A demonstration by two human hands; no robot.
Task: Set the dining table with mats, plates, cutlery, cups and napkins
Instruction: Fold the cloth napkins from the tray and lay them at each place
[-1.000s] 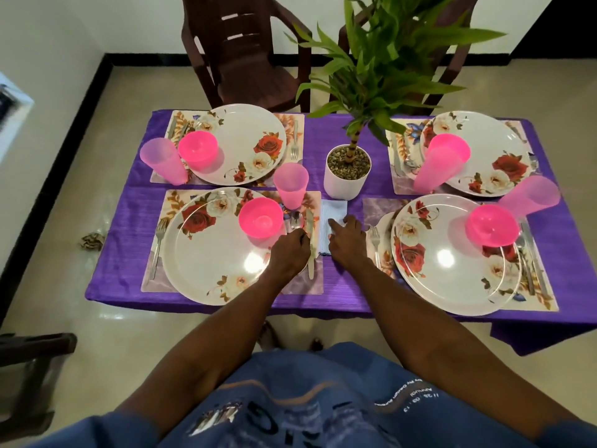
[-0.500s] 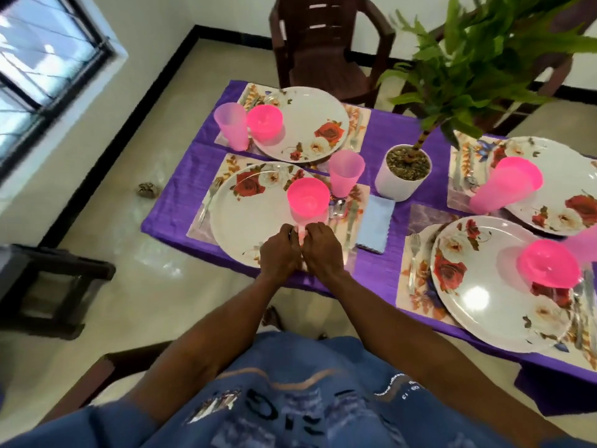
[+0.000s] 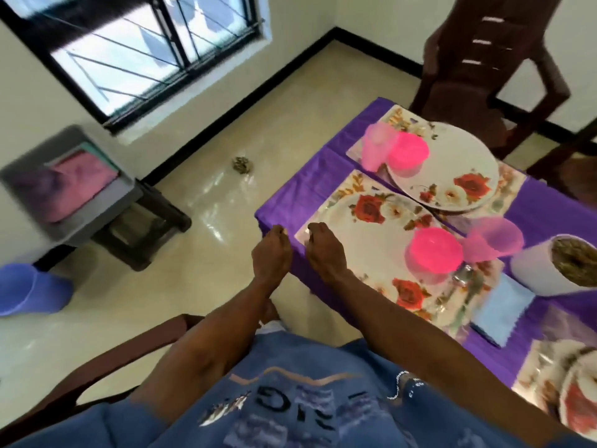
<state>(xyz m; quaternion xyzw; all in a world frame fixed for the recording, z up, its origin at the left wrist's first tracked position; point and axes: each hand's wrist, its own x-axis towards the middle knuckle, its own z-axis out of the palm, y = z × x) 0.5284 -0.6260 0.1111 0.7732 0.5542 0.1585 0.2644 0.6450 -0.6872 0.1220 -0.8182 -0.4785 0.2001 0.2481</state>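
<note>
Both hands, left hand (image 3: 272, 258) and right hand (image 3: 326, 250), hover with loosely curled fingers holding nothing at the near plate's (image 3: 365, 240) left edge, its napkin (image 3: 502, 308) lying right of it; likely next is fetching another napkin.
</note>
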